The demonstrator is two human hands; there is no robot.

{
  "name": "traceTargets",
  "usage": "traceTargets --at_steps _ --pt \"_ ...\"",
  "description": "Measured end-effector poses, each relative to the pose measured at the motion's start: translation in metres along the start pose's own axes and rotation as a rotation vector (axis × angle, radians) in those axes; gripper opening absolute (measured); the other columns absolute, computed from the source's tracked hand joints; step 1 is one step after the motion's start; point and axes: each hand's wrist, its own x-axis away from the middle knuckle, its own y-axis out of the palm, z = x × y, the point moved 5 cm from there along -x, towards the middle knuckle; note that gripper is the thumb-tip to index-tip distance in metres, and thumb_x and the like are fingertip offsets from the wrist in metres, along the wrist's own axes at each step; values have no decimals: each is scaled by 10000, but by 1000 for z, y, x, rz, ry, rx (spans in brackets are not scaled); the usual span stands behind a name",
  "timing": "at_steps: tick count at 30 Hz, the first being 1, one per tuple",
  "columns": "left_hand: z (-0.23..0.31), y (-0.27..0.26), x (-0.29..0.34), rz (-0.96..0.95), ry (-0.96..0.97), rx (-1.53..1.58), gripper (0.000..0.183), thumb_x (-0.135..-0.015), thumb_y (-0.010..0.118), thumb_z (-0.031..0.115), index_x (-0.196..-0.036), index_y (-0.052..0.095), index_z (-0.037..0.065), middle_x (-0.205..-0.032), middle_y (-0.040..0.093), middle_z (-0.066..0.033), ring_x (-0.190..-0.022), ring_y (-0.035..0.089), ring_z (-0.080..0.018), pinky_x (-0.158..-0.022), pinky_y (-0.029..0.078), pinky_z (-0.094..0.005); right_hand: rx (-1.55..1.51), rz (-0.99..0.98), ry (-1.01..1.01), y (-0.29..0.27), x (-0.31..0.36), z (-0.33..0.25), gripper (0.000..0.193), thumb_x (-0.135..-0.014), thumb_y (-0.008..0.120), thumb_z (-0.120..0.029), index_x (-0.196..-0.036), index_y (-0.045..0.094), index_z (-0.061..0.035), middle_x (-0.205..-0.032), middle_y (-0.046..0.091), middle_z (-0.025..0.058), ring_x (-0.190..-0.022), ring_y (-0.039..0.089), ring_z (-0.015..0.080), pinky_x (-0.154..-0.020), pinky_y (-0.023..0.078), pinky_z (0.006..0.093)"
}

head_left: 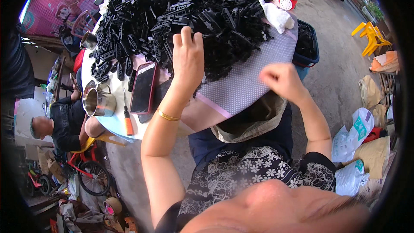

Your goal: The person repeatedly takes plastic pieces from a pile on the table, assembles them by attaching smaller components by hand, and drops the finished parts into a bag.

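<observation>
View: head, single camera.
Black part pile: the pile of elongated black parts [215, 21] occupies the upper centre of the frame, on the tabletop [246, 80].
Part axes: mixed; several at the pile's lower left run nearly vertical in the frame.
Left hand: the left hand [188, 56], centre, fingers bent toward the top edge, overlaps the pile's lower border; contact and grip cannot be told.
Right hand: the right hand [282, 80], right of centre, fingers curled inward, blurred; contents cannot be told.
Nearer hand: left; the pile lies up and to the left of the right hand.
Sack opening: the open sack [258, 133] lies below and left of the right hand, lower centre.
Phone: the phone [143, 88] lies left of the left wrist.
</observation>
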Motion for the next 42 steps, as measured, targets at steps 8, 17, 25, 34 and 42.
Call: traceTargets --at_steps 8,17,25,34,42 --pt "-5 -6 15 136 -342 890 297 -745 669 -17 -1012 543 10 -981 551 -81 -754 579 -135 -648 505 -245 280 164 111 5 -46 53 173 -760 677 -132 -909 643 -51 -881 615 96 -840 603 281 -725 485 369" --pt "42 46 48 -562 -789 2036 369 -797 639 -40 -1113 462 30 -1140 572 -187 -1015 605 -250 -901 510 -357 342 567 -190 -13 -40 11 134 -762 656 -27 -895 654 -26 -811 616 89 -753 611 256 -672 488 323" --pt "42 48 50 -587 -772 1905 369 -802 644 -25 -1126 468 3 -1011 587 -102 -933 626 -197 -856 536 -323 -232 346 -244 17 -23 -32 147 -726 730 -34 -856 666 -8 -843 644 96 -713 616 179 -602 486 267" --pt "43 40 47 -493 -698 1870 395 -817 642 3 -1169 465 -25 -1036 598 -116 -927 623 -181 -851 524 -296 45 391 -353 17 -16 -42 118 -710 702 -24 -819 660 -13 -878 638 100 -780 610 244 -669 501 312" --pt "45 30 45 -506 -533 1821 346 -813 623 -9 -1142 525 -49 -1074 602 -121 -937 612 -151 -834 513 -268 -476 112 125 28 -11 -25 325 -786 665 -40 -1093 575 18 -1026 643 113 -927 626 194 -754 499 281"
